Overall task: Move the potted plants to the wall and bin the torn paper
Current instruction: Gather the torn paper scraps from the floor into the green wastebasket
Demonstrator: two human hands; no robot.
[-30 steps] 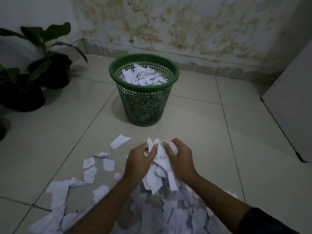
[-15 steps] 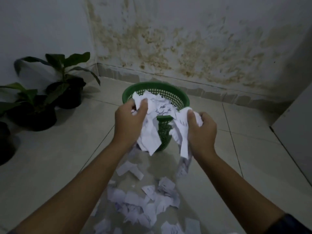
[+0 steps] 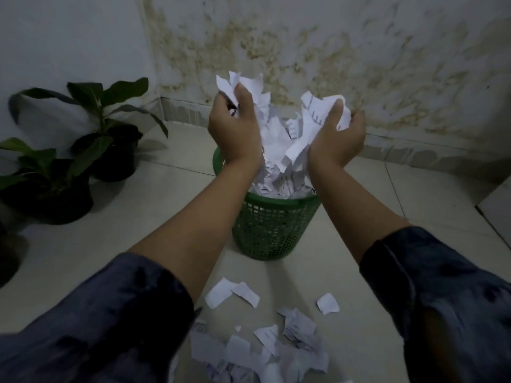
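Hands: left hand (image 3: 235, 128) and right hand (image 3: 336, 136), apart, each clutch torn paper (image 3: 273, 139) above the green bin (image 3: 272, 228).
Floor: paper scraps (image 3: 257, 346) lie near.
Corner: potted plants (image 3: 83, 145) by the wall (image 3: 359, 64).

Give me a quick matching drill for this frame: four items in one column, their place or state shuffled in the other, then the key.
Items
1. green basket
2. potted plants
3. paper scraps
4. paper bundle

Places or states
A. scattered on the floor tiles, on the near side of the bin
B. gripped between the left hand and the right hand, above the bin
C. standing on the floor, already holding torn paper
D. on the floor at the left, by the wall

Pairs: 1-C, 2-D, 3-A, 4-B
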